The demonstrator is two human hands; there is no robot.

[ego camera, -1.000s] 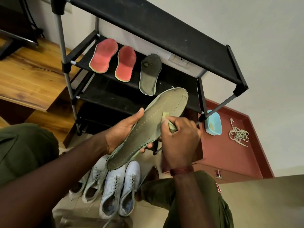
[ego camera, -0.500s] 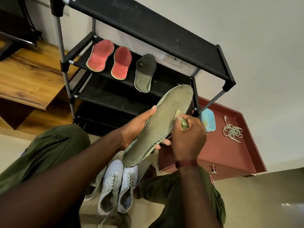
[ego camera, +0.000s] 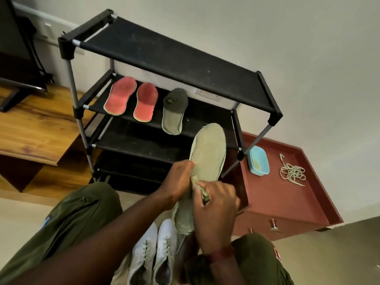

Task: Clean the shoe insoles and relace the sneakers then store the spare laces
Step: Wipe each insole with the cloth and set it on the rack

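Olive fabric insole [ego camera: 207,153] stands between the hands: the left hand [ego camera: 178,182] grips its edge, and the right hand [ego camera: 216,204] pinches a small cloth [ego camera: 203,194] against its middle. Better to brace firmly with the left and wipe in long heel-to-toe strokes, covering the stitched rim. White sneakers [ego camera: 156,249] lie just below.

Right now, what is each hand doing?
Left hand: grips the green insole.
Right hand: pinches a small green cloth, pressed on that insole.

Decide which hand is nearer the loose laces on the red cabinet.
Right. The right hand, holding a cloth on the insole, is on the side toward the laces; the left hand grips the insole's other edge, farther from them.
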